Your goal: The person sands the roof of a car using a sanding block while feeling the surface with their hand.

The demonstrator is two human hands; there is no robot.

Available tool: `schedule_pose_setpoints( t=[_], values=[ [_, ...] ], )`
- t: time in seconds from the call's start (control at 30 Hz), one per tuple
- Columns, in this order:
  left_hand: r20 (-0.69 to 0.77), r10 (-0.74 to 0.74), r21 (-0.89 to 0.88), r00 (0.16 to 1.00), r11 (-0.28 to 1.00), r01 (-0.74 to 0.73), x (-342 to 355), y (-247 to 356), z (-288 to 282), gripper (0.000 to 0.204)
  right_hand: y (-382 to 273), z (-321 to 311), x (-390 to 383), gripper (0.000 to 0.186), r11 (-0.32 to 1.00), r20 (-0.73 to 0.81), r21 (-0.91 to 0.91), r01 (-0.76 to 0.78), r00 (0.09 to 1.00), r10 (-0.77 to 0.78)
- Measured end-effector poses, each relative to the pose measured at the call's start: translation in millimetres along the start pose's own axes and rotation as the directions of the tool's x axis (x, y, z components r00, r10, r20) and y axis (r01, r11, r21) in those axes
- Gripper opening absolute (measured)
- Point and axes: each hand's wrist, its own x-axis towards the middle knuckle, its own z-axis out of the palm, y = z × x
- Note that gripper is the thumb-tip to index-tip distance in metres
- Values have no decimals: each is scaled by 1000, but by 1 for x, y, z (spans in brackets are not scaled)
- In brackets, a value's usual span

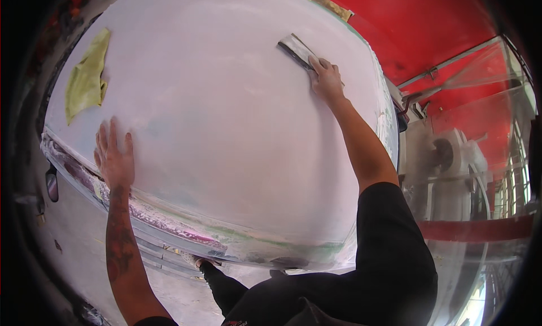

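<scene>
A broad, curved vehicle panel point(226, 111), probably a roof, fills the middle, coated in pale dust with greenish and purplish patches along its near edge. My right hand point(326, 80) reaches to its far right part, fingers wrapped round a long, narrow sanding block point(297, 50) that lies on the surface. Over by the near left edge, my left hand point(116, 159) rests flat on the panel with fingers spread and nothing in it. Beyond that hand lies a crumpled yellow cloth point(87, 80).
A brownish pad point(332, 7) sits at the panel's far edge. Side mirrors point(52, 185) stick out below the panel. Red sheeting or wall point(429, 27) stands at the far right, with clear plastic point(480, 77) hanging there. Grey slats point(164, 258) show below the near edge.
</scene>
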Motion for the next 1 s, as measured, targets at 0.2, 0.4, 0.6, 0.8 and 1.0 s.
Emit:
schedule_pose_setpoints(
  t=[0.2,0.4,0.6,0.8,1.0],
  values=[
    [23,-30,50,999,998,29,-6,-17,-8,55,-66,-73,-173,61,977,176,166,135,971,-164],
    [13,2,30,1000,1000,-3,2,-12,-2,55,18,-24,-30,51,992,36,14,125,992,-125],
    [23,19,26,1000,999,-20,-3,-21,1,54,31,4,-4,47,991,33,86,102,994,-105],
    [21,10,35,1000,999,-11,-5,-23,-12,54,0,-53,-117,61,951,162,257,171,963,-216],
    [16,24,-14,1000,1000,-24,-1,-10,5,54,60,1,60,46,998,131,-4,-58,990,58]
  ],
)
